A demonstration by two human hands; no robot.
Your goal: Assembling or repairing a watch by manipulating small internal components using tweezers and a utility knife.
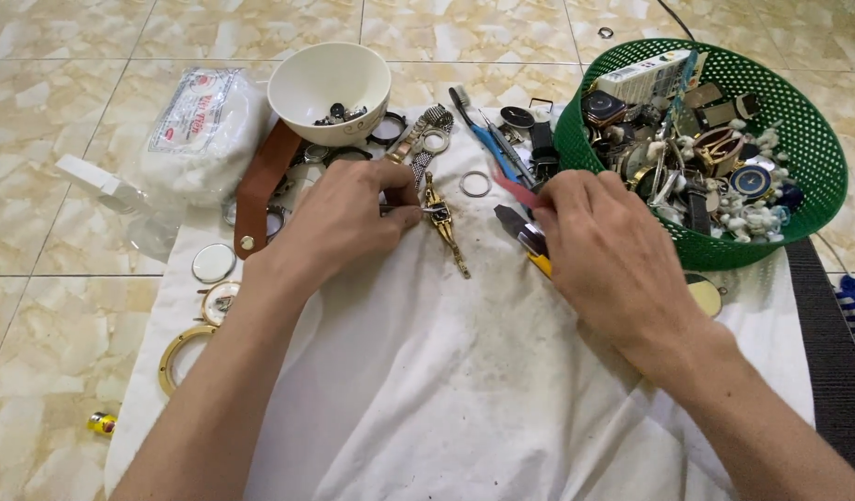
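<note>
White packet beside white bowl.

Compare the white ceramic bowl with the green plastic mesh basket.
The white ceramic bowl is smaller, with solid smooth walls; the green plastic mesh basket is wider, with perforated walls. The bowl holds only a few small dark parts at its bottom; the basket is heaped with watches, straps and cases. Both are round, open-topped and rest at the white cloth's far edge.
</note>
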